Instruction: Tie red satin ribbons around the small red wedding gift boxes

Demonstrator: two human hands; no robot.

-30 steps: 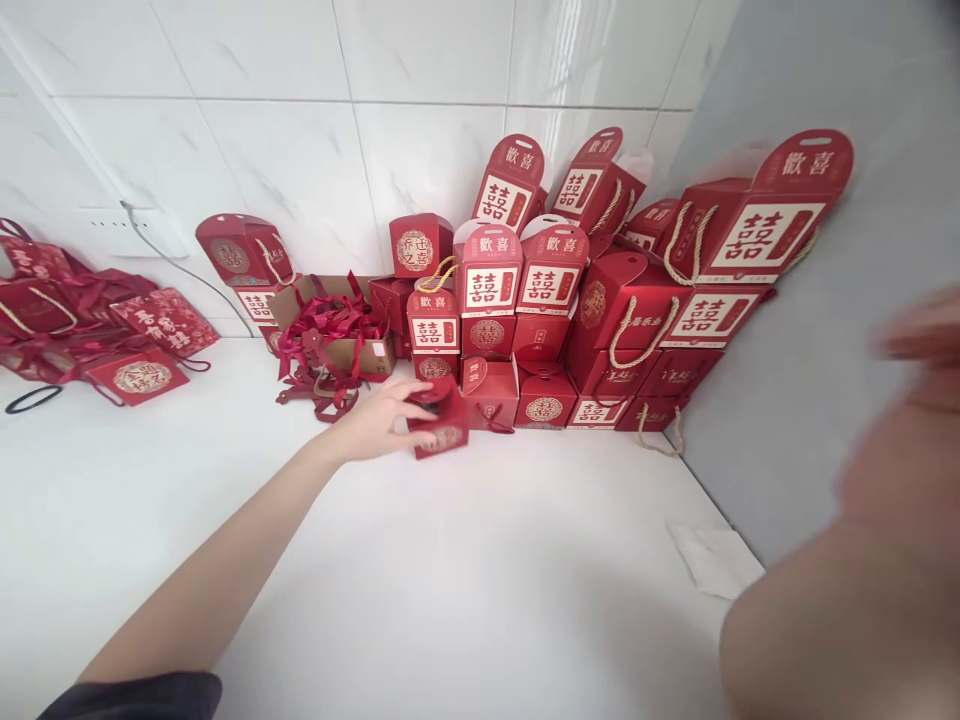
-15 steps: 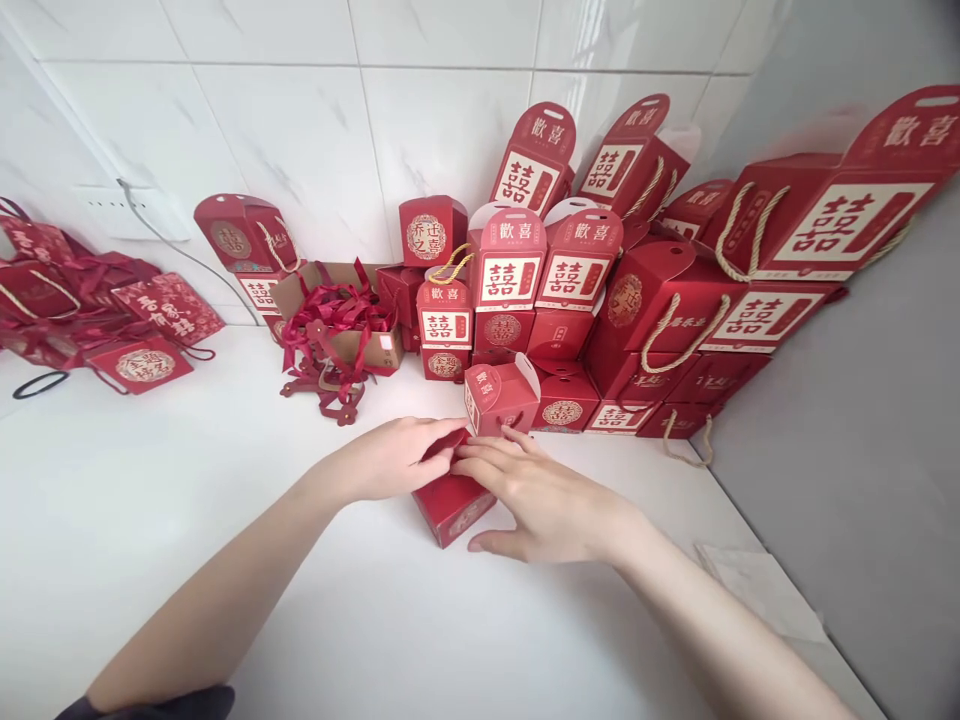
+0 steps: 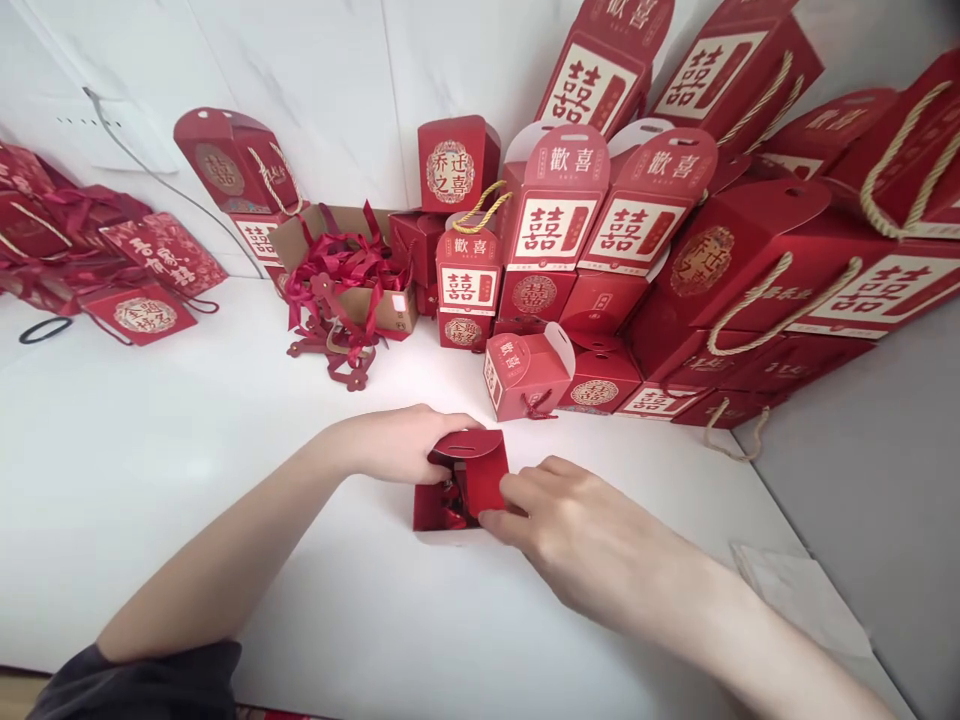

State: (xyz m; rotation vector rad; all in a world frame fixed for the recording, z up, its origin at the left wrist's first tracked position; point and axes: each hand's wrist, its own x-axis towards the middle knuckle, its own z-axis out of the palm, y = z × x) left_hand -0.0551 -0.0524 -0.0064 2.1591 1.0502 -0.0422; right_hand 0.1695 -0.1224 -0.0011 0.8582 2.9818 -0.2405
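Tabletop in white spreads below a pale tiled wall, where a tall stack of red gift boxes, many printed with large characters in white panels, fills the right-hand corner. Farther left sits a lower heap of red boxes and bags, and between the two stands a cardboard box overflowing with crimson ribbons. At front center, a person's right hand pinches the right side of a small red box, while the left hand clasps its far left corner, some fingertips hidden. That box rests on the tabletop with its top unfolded and something shiny and red, too shadowed to identify, inside. Just behind it is a rope-handled pinkish box; at far left lies a black ring.
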